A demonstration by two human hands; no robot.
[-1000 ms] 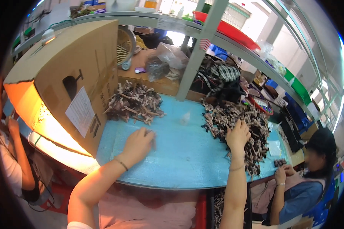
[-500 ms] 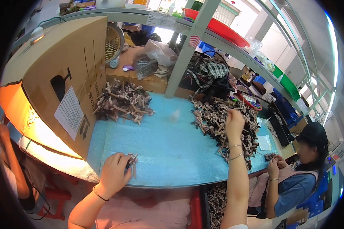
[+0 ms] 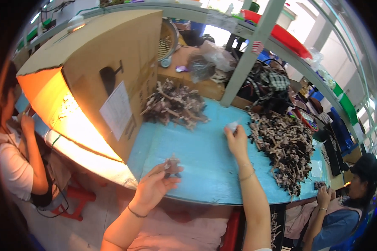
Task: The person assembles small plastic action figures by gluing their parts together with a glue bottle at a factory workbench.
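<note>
My left hand [image 3: 153, 186], palm partly turned up near the table's front edge, grips a small brown figure-like piece [image 3: 172, 166] with pale and dark bits between thumb and fingers. Over the middle of the blue table [image 3: 197, 154], my right hand [image 3: 237, 142] is closed on a small whitish, see-through object [image 3: 233, 125]; its exact kind is too small and blurred to tell. To the right of that hand lies a large heap of small pale and dark pieces [image 3: 282, 150]. A second heap of brownish pieces [image 3: 176, 104] sits at the back left.
A large cardboard box [image 3: 125, 71], lit inside, stands on the left. A metal post [image 3: 251, 58] rises at the table's back, with plastic bags [image 3: 211, 60] behind. Co-workers sit at left [image 3: 19, 163] and right [image 3: 335, 221]. A red stool [image 3: 77, 201] stands on the floor.
My right hand has left the right heap and taken hold of the whitish object from the table. My left hand has turned and lifted its brown piece. The view has shifted left.
</note>
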